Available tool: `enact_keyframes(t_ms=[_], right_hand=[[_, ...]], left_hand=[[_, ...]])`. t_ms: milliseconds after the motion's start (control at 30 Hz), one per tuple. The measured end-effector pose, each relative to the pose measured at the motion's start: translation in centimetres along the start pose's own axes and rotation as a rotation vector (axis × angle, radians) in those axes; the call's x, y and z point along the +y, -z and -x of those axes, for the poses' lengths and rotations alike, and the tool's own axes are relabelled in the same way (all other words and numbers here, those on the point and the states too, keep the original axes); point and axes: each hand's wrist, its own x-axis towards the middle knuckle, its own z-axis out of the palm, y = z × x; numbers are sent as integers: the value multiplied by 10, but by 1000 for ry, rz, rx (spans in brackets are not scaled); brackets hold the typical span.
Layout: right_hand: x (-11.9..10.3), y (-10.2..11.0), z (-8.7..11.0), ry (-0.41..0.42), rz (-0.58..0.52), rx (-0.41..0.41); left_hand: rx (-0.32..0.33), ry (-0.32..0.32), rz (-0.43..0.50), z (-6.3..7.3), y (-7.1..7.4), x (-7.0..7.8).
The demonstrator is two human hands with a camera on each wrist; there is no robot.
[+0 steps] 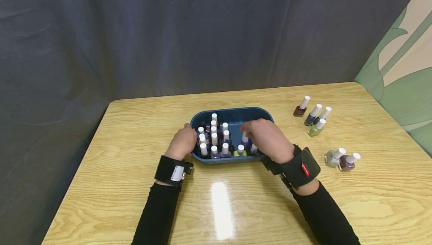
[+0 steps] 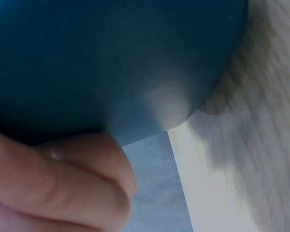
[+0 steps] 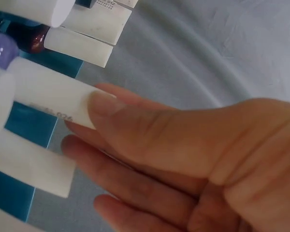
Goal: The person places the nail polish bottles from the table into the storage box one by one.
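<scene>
A dark blue plastic bin (image 1: 233,160) stands on the table with several white-capped nail polish bottles upright inside, mostly toward its left half and near side. At the bin's left end my left hand (image 1: 182,141) grips the wall; in the left wrist view its curled fingers (image 2: 63,183) lie against the blue plastic. Over the right half, my right hand (image 1: 270,140) pinches the white cap of a purple nail polish bottle (image 3: 53,92) between thumb and fingers. That bottle (image 1: 245,138) stands upright within the bin, beside a yellow-green nail polish bottle (image 1: 240,151).
To the right of the bin, a dark brown bottle (image 1: 300,110), two blue bottles (image 1: 309,119) and a light green bottle (image 1: 314,129) lie tilted on the wooden table (image 1: 135,155). Nearer are a clear bottle (image 1: 332,158) and a purple one (image 1: 347,162). A dark curtain (image 1: 202,35) hangs behind.
</scene>
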Motion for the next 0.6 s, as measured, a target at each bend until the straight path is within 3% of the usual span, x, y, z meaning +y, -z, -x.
enact_keyframes(t_ms=[600], right_hand=[[1, -1, -1, -19, 1, -60]], left_hand=[[14, -13, -6, 0, 0, 0]])
